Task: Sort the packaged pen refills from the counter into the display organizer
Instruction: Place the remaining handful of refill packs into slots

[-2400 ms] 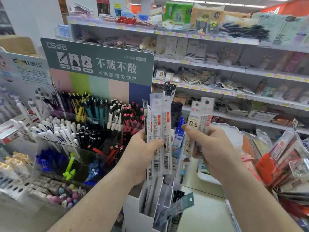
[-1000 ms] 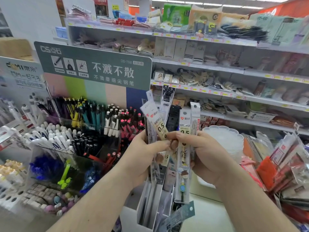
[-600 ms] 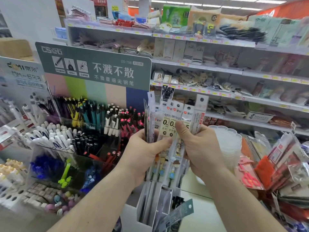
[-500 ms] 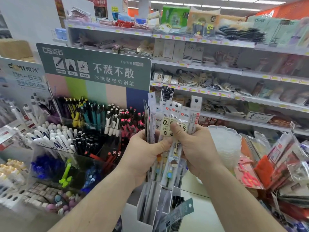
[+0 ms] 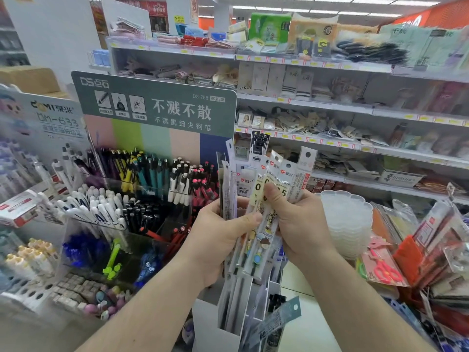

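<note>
Shop shelves (image 5: 304,102) stood far behind. Both hands gripped the refill packets (image 5: 264,199) upright: left hand (image 5: 223,232) curled round a bundle, right hand (image 5: 299,224) pinching several, directly above the near organizer (image 5: 215,323).

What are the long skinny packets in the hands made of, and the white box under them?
The refill packets look like thin clear plastic with printed labels: they shine, and the cartoon refills show through. The white organizer below looks like matte cardboard or thin plastic board, with flat folded walls; which one is hard to tell.
</note>
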A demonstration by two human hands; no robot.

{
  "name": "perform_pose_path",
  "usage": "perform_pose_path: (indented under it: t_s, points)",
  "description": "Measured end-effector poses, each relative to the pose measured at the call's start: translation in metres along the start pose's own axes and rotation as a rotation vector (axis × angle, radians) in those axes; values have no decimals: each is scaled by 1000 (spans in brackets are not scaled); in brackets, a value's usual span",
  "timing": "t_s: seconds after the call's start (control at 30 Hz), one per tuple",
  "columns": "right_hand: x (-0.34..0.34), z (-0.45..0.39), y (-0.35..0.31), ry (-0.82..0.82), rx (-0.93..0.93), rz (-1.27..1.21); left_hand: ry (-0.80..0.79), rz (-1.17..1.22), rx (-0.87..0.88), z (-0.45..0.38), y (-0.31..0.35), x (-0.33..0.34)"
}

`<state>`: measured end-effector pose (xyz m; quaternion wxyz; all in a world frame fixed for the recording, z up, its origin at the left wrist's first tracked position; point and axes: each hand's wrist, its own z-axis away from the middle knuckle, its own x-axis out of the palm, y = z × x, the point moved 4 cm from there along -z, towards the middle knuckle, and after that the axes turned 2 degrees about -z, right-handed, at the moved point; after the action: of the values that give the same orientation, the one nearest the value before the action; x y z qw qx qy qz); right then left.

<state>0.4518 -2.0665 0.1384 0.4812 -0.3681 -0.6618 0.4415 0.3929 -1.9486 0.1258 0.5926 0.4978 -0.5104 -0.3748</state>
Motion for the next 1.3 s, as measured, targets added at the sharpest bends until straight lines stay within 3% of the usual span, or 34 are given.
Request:
perform_pose_path:
  t_s: [0.17, 0.4, 0.47, 0.6, 0.73, 1.3]
  points:
    - [4, 2, -2, 38, -34, 11, 51, 24, -30, 1, -2, -5]
    - [6, 1, 0, 84, -127, 227, -29, -95, -53, 5, -2, -4]
    - [4, 0, -1, 106, -31, 213, -10, -73, -40, 5, -1, -8]
    - [-15, -6, -1, 90, 311, -134, 61, 90, -64, 2, 2, -22]
    - [-28, -7, -3, 32, 364, -263, 67, 164, -78, 0, 3, -23]
    - [-34, 6, -20, 195, 153, 71, 55, 212, -71, 1, 7, -16]
